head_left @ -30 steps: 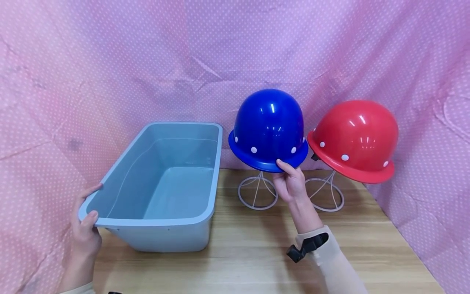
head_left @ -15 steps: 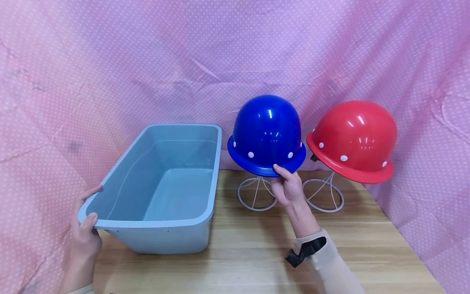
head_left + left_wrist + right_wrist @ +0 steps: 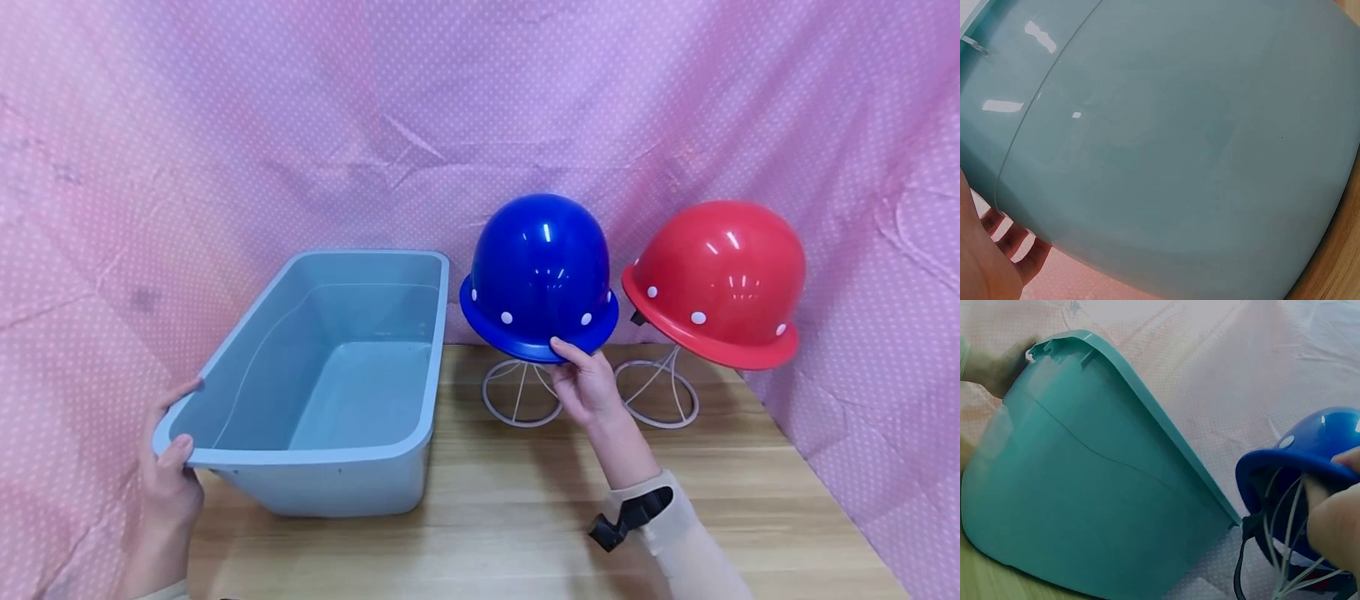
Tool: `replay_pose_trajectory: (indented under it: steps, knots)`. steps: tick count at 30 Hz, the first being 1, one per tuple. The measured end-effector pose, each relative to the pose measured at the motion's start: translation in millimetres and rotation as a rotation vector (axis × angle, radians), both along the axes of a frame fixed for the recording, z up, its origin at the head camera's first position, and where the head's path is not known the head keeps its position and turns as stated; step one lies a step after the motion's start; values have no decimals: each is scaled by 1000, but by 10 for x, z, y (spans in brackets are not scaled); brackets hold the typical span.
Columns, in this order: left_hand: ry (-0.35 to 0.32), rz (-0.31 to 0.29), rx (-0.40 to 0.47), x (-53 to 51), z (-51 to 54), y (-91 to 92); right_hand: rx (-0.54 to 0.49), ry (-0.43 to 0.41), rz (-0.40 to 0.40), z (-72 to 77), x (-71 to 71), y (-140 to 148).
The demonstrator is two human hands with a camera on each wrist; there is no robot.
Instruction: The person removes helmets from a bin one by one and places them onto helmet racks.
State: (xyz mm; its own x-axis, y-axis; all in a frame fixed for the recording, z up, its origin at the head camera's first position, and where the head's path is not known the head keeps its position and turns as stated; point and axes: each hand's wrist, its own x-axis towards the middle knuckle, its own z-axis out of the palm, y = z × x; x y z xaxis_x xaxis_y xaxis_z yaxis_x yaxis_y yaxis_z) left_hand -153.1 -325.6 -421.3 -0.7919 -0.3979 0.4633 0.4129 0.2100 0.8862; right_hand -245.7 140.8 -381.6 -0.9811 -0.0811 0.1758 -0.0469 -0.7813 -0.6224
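My right hand [image 3: 588,387] grips the front brim of a blue hard hat [image 3: 540,275], thumb on top and fingers hidden beneath. The hat sits over a white wire stand [image 3: 522,408]; in the right wrist view, wires and a dark strap [image 3: 1239,562] show under its brim. At the left, my left hand [image 3: 171,479] holds the near-left corner of a pale blue plastic tub [image 3: 315,454], thumb on the rim. Several of its fingers [image 3: 1034,257] show under the rim in the left wrist view. Nothing is visible inside the tub.
To the right, a red hard hat [image 3: 716,283] rests tilted on a second wire stand [image 3: 663,425]. Everything stands on a wooden table [image 3: 517,508]. A pink dotted cloth [image 3: 300,125] hangs behind and at both sides.
The blue hard hat has come down slightly with my right hand still on its brim. My left hand keeps its hold on the tub. The whole view has shifted a little.
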Motion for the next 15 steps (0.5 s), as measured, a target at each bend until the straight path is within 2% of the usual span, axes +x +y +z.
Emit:
replay_pose_trajectory:
  steps: [3, 6, 10, 15]
  knots:
    - [-6, 18, 10, 4, 13, 20, 166, -89, -26, 17, 15, 49]
    - [-5, 28, 43, 26, 58, 63, 272, -130, -17, 32, 31, 92]
    - [2, 20, 65, 53, 124, 109, 329, -126, 4, 44, 35, 120]
    - [-3, 20, 50, 40, 94, 95, 325, -143, 0, 1, 4, 115]
